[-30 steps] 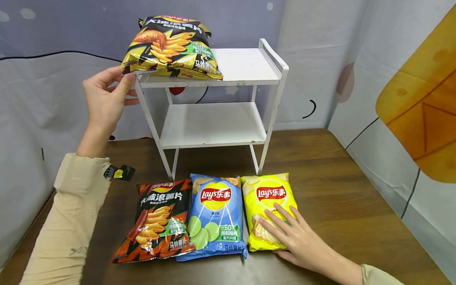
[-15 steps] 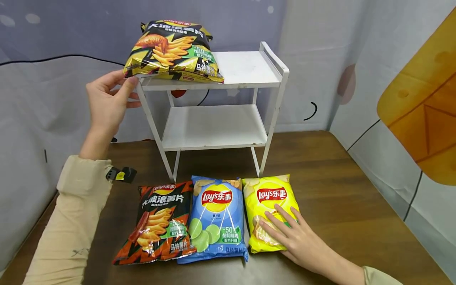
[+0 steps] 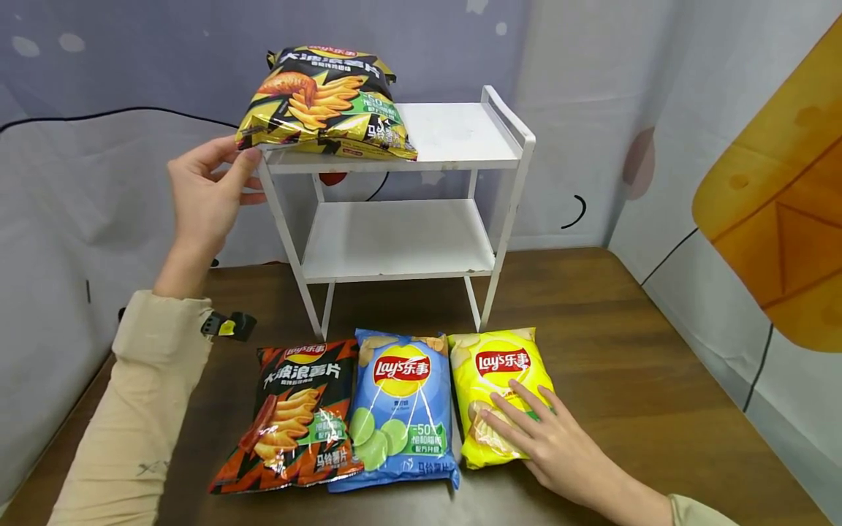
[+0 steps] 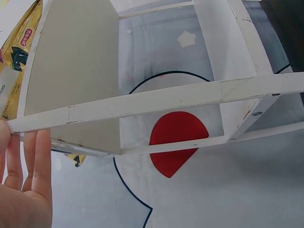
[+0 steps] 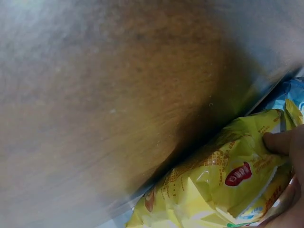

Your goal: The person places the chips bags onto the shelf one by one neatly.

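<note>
My left hand (image 3: pixel 209 191) is at the upper left front corner of a white two-tier rack (image 3: pixel 401 166). Its thumb is in front and its fingers behind, pinching the rack's post. Just above the thumb is the corner of a black-and-gold chip bag (image 3: pixel 329 102) lying on the top shelf; whether the hand touches that bag, I cannot tell. My right hand (image 3: pixel 555 446) rests on a yellow chip bag (image 3: pixel 487 409) on the table, fingers spread and fairly straight over its front. In the right wrist view the thumb (image 5: pixel 278 141) presses the bag's side.
A blue chip bag (image 3: pixel 401 409) and a black-and-orange chip bag (image 3: pixel 289 431) lie left of the yellow one, in a row before the rack. The rack stands on the brown wooden table (image 3: pixel 625 351). Printed cloth (image 3: pixel 572 109) hangs behind and on both sides.
The head view has shifted slightly, so the scene sits a little lower. Both hands keep their places on the rack corner and the yellow bag.
</note>
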A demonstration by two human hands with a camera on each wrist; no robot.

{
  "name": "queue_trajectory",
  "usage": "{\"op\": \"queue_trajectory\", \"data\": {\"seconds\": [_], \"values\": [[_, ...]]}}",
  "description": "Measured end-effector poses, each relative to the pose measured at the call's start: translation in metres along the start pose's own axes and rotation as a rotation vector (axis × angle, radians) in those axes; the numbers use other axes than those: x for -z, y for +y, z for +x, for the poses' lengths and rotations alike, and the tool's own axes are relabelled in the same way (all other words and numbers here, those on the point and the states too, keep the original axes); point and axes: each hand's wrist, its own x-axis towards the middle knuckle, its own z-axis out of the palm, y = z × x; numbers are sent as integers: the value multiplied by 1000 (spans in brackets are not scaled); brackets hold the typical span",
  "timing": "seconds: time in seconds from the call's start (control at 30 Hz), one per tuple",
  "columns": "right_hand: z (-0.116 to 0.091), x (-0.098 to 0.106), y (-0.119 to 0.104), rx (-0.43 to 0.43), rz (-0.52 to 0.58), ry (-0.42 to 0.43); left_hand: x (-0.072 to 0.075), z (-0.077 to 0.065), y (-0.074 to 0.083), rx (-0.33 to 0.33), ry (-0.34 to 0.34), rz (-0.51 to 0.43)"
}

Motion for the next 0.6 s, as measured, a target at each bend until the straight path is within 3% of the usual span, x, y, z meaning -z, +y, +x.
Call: {"op": "queue_trajectory", "data": {"seconds": [0.6], "values": [[12, 10, 14, -5, -45, 173, -1, 1, -3, -23, 5, 6]]}}
